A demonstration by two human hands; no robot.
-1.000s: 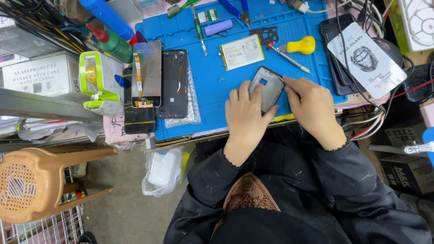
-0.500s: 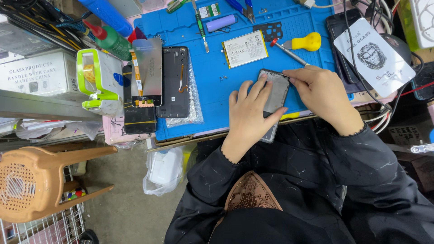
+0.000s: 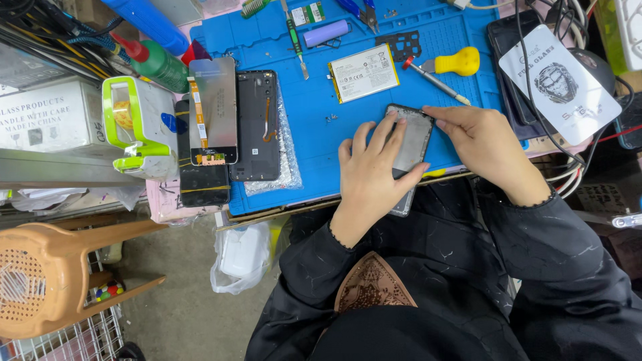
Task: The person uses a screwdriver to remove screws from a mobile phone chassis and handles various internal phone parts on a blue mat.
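The phone lies at the near edge of the blue work mat, its dark face up and tilted slightly, with its lower end hanging past the mat's edge over the person's lap. The left hand rests on it with fingers spread flat across the lower and left part of the phone, pressing it down more than clasping it; its grip is open, with fingers extended. The right hand comes in from the right, its fingertips curled against the phone's upper right corner and edge, pinching that edge lightly.

On the mat just beyond the phone, a flat phone battery lies face up. To its right is a screwdriver with a yellow handle, its shaft pointing toward the near right. A few small screws lie loose between the battery and the phone. Further left on the mat, a dark phone back frame lies on a piece of bubble wrap, and beside it a display panel with its silver back up. Left of these stands a white and green device, and behind it a green bottle with a red tip. At the far edge lie a purple cylindrical cell and tweezers. To the far right, a white screen-protector packet sits on dark phones. A brown plastic stool stands on the floor, near left.
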